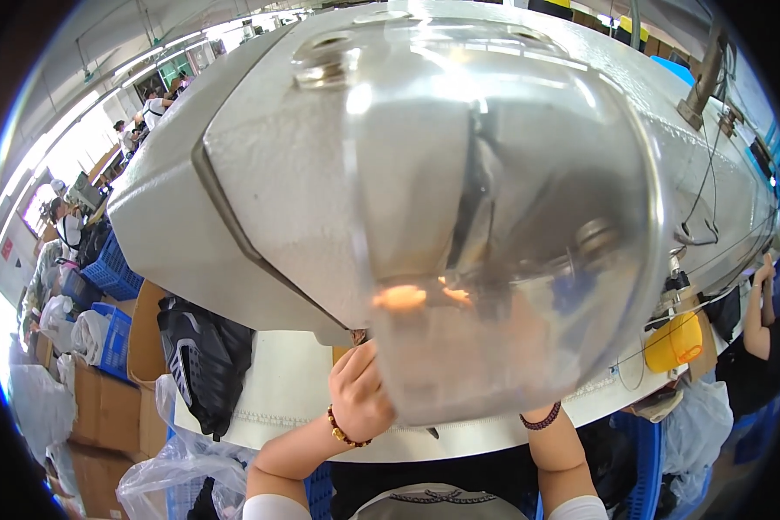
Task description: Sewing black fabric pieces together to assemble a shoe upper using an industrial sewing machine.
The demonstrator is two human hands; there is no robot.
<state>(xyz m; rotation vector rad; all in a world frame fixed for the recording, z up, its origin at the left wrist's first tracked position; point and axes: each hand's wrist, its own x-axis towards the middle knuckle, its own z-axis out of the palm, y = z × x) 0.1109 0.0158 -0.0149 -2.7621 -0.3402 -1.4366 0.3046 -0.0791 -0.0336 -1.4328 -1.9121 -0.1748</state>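
Observation:
The pale grey head of a sewing machine (277, 173) fills the middle of the view. A clear, curved plastic shield (503, 217) on its front hides much of the work area. My left hand (361, 394) is at the shield's lower left edge, below the machine head. Its fingers are curled closed, and whatever they hold is hidden. Most of my right hand (542, 410) lies behind the hazy lower right of the shield, so its fingers cannot be made out. A small dark tip (433, 432) pokes out beneath the shield between my hands. Both wrists wear beaded bracelets.
On the white table (277, 390), a black and grey piece (204, 360) lies left of my left hand. A yellow container (672, 342) stands at the right. Cardboard boxes (104, 403), blue crates (113, 269) and plastic bags flank the table. A person's arm (758, 321) shows far right.

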